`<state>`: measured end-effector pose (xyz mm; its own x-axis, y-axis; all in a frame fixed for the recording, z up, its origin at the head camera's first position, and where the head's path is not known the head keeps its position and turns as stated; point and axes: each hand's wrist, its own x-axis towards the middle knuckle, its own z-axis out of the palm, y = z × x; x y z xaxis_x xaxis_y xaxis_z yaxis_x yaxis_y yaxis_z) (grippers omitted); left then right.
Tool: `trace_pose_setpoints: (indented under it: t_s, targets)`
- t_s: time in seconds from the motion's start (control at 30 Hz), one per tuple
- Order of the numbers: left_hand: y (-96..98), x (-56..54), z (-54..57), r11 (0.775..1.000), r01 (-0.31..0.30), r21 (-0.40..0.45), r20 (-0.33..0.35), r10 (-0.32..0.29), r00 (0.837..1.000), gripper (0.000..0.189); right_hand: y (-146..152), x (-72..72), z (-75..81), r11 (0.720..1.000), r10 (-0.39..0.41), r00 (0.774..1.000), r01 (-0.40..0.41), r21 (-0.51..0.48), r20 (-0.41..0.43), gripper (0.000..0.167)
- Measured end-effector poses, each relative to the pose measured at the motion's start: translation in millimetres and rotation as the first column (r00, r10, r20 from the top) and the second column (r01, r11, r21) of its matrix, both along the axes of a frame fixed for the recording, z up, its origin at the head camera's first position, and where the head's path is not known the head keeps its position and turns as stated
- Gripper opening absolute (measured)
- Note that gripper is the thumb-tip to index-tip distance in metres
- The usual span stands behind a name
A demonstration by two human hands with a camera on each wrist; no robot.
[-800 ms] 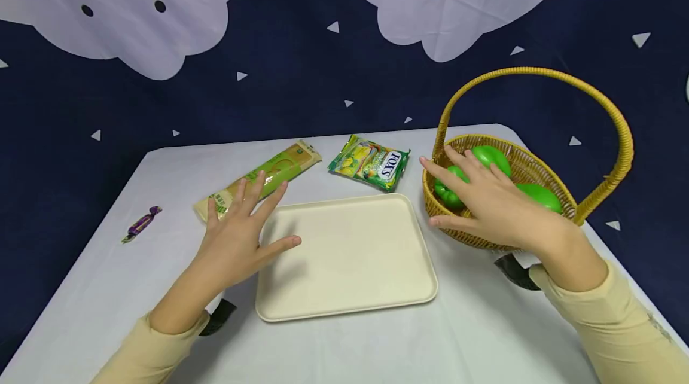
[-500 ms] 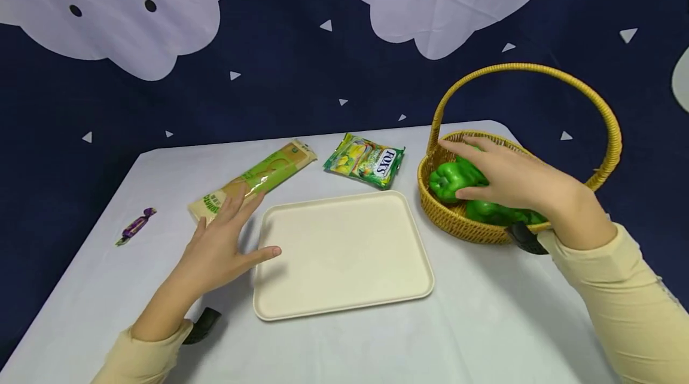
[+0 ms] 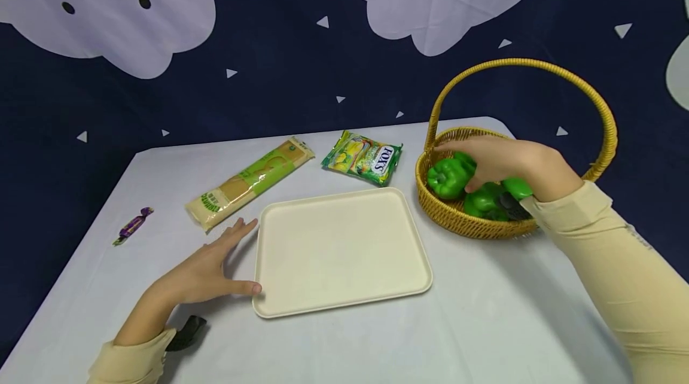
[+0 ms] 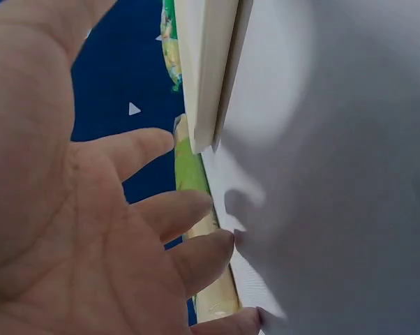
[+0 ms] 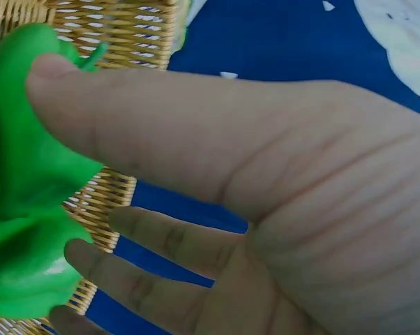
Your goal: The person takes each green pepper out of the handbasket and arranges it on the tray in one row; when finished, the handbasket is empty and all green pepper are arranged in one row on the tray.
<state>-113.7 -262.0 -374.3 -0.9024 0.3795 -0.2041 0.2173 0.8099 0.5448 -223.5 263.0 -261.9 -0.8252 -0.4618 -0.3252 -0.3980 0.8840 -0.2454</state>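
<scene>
Over on the right, the right hand [image 3: 492, 160] is poised at the wicker basket [image 3: 457, 225], right above the green peppers [image 3: 447, 179] sitting inside, thumb and fingers apart and gripping nothing, though whether a fingertip touches one, I can't tell! Across the table [image 3: 334, 348], the left hand [image 3: 201, 273] is spread and unclenched, thumb tip at the left rim of the cream tray [image 3: 344, 252], with a long green-and-tan packet [image 3: 250, 183] lying just beyond.
</scene>
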Motion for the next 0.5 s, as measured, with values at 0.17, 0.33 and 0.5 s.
trace_pose_setpoints:
  t_s: [0.17, 0.33, 0.5]
  targets:
    - [-0.9, 6.1, -4.1, 0.997, 0.034, 0.066, 0.03, -0.036, 0.999, 0.132, -0.2, -7.1, -3.3, 1.0, -0.019, 0.997, 0.018, 0.011, 0.071, 0.09]
    - [-0.9, 6.3, -8.0, 0.998, 0.032, 0.063, 0.04, -0.034, 0.999, 0.137, 1.3, -11.4, -6.4, 0.998, -0.028, 0.998, 0.026, 0.053, 0.048, 0.089]
    - [-1.8, 6.7, -9.2, 0.998, 0.024, 0.061, 0.044, -0.026, 0.999, 0.139, 1.4, -14.5, -8.8, 0.997, -0.016, 0.999, 0.014, 0.073, 0.032, 0.088]
